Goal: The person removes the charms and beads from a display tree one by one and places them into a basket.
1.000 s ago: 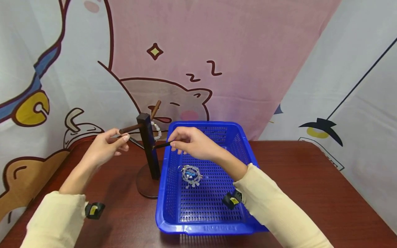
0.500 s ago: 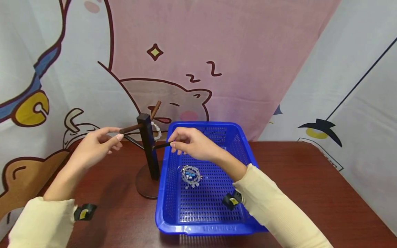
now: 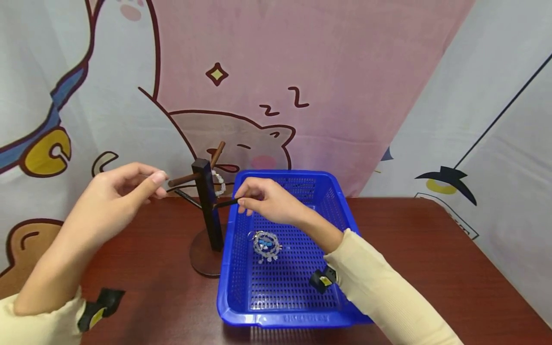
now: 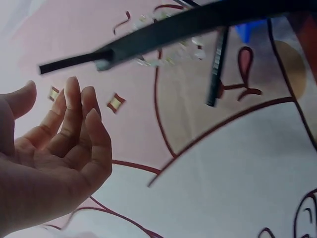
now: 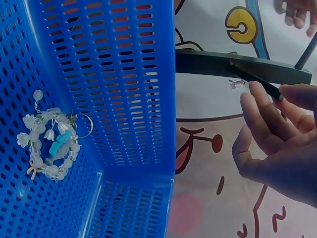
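Observation:
My right hand [image 3: 271, 199] pinches the end of a dark lower peg [image 3: 225, 203] on a wooden stand; in the right wrist view its thumb and fingers meet around the peg [image 5: 255, 79]. Just left of the stand's post [image 3: 208, 215], my left hand [image 3: 125, 196] hovers near the left peg ends. In the left wrist view this hand [image 4: 64, 153] has loosely bent fingers, thumb apart, holding nothing. A clear-white beaded bracelet [image 3: 221, 184] hangs behind the post from the rear peg.
A blue perforated basket [image 3: 293, 320] stands right of the stand, overlapping its round base [image 3: 200, 261]. Inside lie pale beaded bracelets [image 3: 266, 245] with flower charms and a light-blue piece. A reddish-brown table [image 3: 409, 249] meets a cartoon-printed cloth [image 3: 336, 86] behind.
My left hand has drawn back leftward and nearer the camera, away from the stand's left pegs. My right hand stays at its peg. The bracelets have not moved.

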### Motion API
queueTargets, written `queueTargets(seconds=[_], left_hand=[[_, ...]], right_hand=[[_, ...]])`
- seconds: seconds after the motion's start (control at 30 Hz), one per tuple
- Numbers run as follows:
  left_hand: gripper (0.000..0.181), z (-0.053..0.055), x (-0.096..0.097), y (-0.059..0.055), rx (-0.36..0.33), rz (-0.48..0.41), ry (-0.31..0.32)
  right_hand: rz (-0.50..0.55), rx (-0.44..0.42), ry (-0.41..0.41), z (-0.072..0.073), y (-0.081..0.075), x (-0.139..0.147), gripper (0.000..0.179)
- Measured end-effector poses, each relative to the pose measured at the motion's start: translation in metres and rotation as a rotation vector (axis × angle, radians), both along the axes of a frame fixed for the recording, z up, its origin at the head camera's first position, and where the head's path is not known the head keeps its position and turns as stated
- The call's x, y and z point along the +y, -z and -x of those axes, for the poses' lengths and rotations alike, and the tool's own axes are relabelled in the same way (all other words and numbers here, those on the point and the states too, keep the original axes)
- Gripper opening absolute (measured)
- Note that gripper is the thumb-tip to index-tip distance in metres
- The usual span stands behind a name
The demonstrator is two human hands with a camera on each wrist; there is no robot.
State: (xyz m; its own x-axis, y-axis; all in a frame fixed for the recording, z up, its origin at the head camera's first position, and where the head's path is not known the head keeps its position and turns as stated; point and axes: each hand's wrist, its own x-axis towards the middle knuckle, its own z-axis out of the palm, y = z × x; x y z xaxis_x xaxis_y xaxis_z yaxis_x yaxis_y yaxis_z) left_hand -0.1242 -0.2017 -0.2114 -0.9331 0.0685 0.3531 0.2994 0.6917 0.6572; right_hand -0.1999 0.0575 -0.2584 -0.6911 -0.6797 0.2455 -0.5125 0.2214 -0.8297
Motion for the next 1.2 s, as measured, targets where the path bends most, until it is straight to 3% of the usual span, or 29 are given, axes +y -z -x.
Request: queueTargets(seconds=[0.3, 0.77, 1.2], left_hand=[[0.027, -0.01, 0.019, -0.007, 0.09, 0.102, -0.07], [0.021, -0.01, 0.022, -0.003, 0.117, 0.107, -0.031], [0.019, -0.012, 0.023, -0.002, 0.138, 0.109, -0.022]], right_hand=[[0.0, -0.011, 0.002, 0.001, 0.0, 0.0, 0.006], [-0.011, -0.024, 0.063, 0.0, 0.0, 0.0, 0.002], [0.001, -0.023, 0.05, 0.001, 0.001, 0.0, 0.004]])
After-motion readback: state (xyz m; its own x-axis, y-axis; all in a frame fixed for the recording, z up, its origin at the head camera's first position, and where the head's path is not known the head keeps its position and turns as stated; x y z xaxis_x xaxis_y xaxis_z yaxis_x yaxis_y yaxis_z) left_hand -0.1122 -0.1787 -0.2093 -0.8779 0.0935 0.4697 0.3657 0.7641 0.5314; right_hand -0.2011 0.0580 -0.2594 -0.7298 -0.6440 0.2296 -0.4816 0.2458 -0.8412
